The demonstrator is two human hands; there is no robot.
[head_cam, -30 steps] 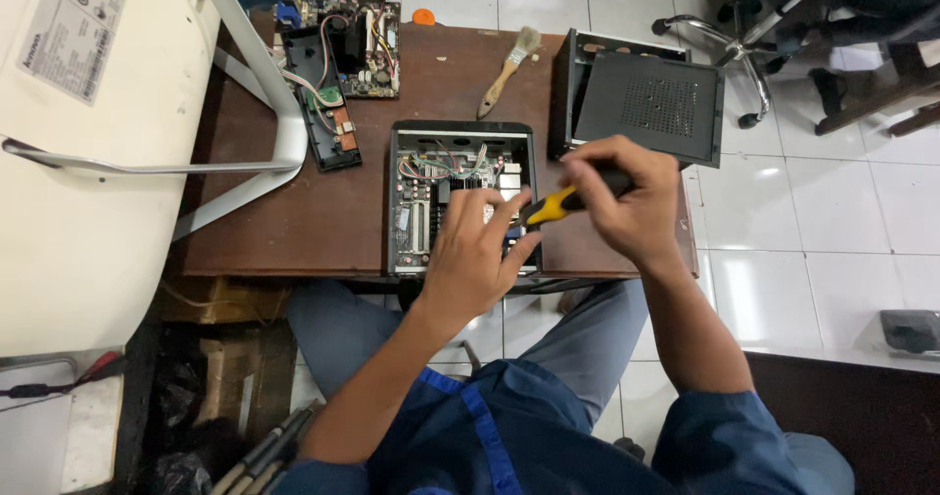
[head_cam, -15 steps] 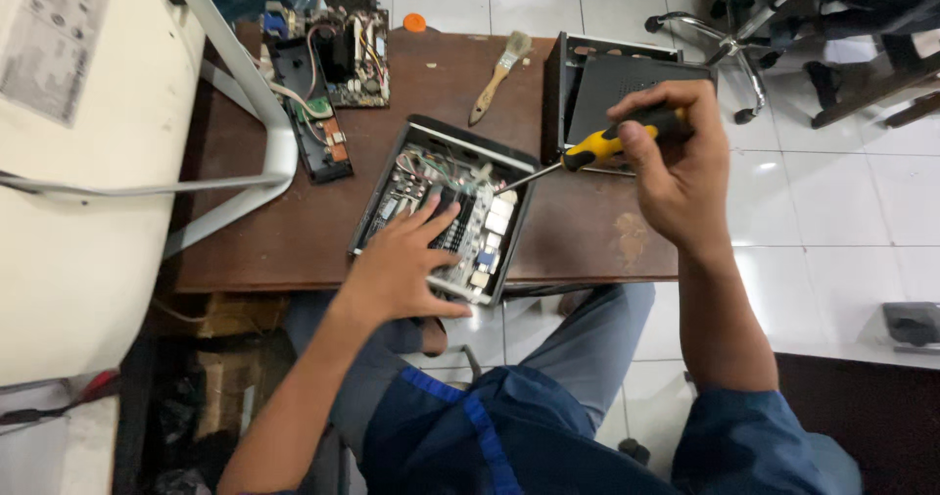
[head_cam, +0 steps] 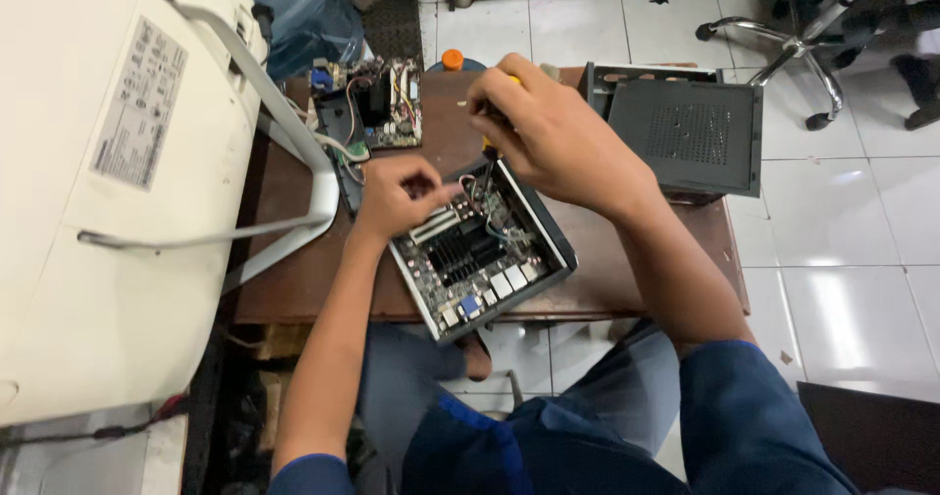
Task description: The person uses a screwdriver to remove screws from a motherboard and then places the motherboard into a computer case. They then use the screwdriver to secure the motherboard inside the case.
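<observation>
While the opened case lay flatter on the surface half a second ago, it now sits turned at an angle, its port edge toward the person and its far corner under both hands. The right hand has come in from the right, where it held the screwdriver out over the edge, and is now clenched round the yellow handle above the board's upper corner, the tip pointing down among the wires; whether the tip sits in a screw cannot be told. The left hand has drawn back from lying flat on the board and is now at the case's left rim, fingers curled; whether they pinch anything is hidden. That suggests work has shifted to this corner. A lid lies just right; a 2nd board lies behind.
</observation>
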